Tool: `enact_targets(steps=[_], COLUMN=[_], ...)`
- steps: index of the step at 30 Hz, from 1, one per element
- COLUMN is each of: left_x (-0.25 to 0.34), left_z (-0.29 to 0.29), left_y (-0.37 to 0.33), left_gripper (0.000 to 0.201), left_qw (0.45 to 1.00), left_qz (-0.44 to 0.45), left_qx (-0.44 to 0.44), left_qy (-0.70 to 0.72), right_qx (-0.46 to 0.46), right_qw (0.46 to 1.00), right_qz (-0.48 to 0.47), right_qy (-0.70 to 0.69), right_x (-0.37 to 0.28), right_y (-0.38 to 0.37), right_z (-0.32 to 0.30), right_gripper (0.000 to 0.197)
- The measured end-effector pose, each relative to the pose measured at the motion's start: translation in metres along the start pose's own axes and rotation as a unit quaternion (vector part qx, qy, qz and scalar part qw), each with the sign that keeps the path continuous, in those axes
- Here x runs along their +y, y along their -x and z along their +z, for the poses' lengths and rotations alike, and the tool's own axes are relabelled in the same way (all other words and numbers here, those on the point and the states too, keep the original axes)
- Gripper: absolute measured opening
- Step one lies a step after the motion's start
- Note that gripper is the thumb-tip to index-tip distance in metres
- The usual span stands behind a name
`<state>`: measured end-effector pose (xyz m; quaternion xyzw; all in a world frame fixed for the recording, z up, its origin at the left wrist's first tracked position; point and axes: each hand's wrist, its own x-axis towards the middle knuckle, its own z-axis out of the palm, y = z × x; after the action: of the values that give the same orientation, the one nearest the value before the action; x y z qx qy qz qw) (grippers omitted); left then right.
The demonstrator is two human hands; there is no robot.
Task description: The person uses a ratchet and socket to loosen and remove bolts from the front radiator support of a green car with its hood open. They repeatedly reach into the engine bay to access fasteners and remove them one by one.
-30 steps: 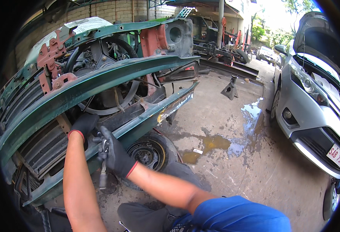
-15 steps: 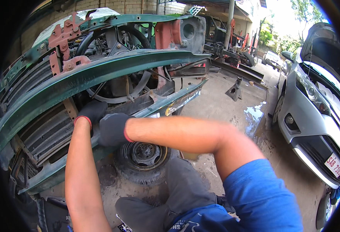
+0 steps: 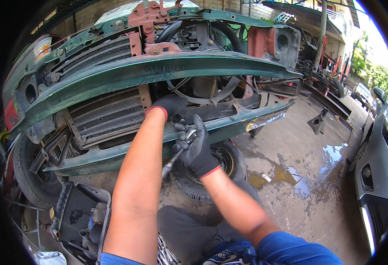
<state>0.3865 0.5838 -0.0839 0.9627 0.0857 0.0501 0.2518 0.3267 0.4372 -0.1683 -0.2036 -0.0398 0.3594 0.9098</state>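
My right hand [image 3: 198, 152], in a black glove with a red cuff, is closed around a ratchet wrench [image 3: 191, 135]. The chrome head lies in the palm, and the handle slants down toward my left forearm. A short dark socket end points up from it. My left hand [image 3: 172, 105], gloved alike, reaches behind the green lower crossmember [image 3: 222, 125] of a stripped car front, beside the radiator [image 3: 112, 115]. Its fingertips are hidden in the dark gap. The right hand is in front of that crossmember, just below the left.
A green bumper beam [image 3: 158, 70] spans above my hands. A wheel [image 3: 222, 165] lies on the ground under the crossmember. A tray of parts [image 3: 105, 194] stands at lower left, with wrenches [image 3: 167, 251] by my leg. A silver car [image 3: 375, 163] stands at right, near wet patches.
The view has swung left. My right forearm, raised across the front before, has dropped, and the hand has turned so the ratchet shows. My left hand stays behind the crossmember.
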Motion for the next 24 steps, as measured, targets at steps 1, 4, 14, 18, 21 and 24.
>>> enact_targets(steps=[1,4,14,18,21,24], left_x=[0.001,0.0,-0.018,-0.013,-0.006,-0.002], left_z=[0.0,0.001,0.007,0.007,0.003,-0.001], left_y=[0.0,-0.003,-0.02,-0.011,-0.007,-0.004], left_gripper=[0.049,0.048,0.045,0.037,0.039,0.047], left_qw=[1.0,0.999,0.999,0.999,1.0,1.0], left_qz=[-0.002,-0.018,0.036,0.028,0.002,0.005], left_qx=[0.003,-0.01,-0.031,0.018,-0.002,-0.012], left_qy=[-0.017,-0.029,0.01,0.001,0.013,0.008], right_qx=[-0.028,-0.009,-0.17,-0.155,-0.099,-0.038], right_qw=[0.999,0.995,0.113,0.107,0.376,0.9], right_qz=[-0.03,-0.038,-0.136,-0.124,-0.18,-0.113], right_qy=[0.027,0.086,0.97,0.974,0.904,0.419], right_x=[0.006,0.019,-0.056,-0.05,-0.053,-0.024], right_y=[-0.006,-0.013,0.004,0.005,0.011,0.008], right_z=[-0.005,-0.012,0.078,0.083,0.05,0.018], right_gripper=[0.052,0.052,0.031,0.036,0.043,0.057])
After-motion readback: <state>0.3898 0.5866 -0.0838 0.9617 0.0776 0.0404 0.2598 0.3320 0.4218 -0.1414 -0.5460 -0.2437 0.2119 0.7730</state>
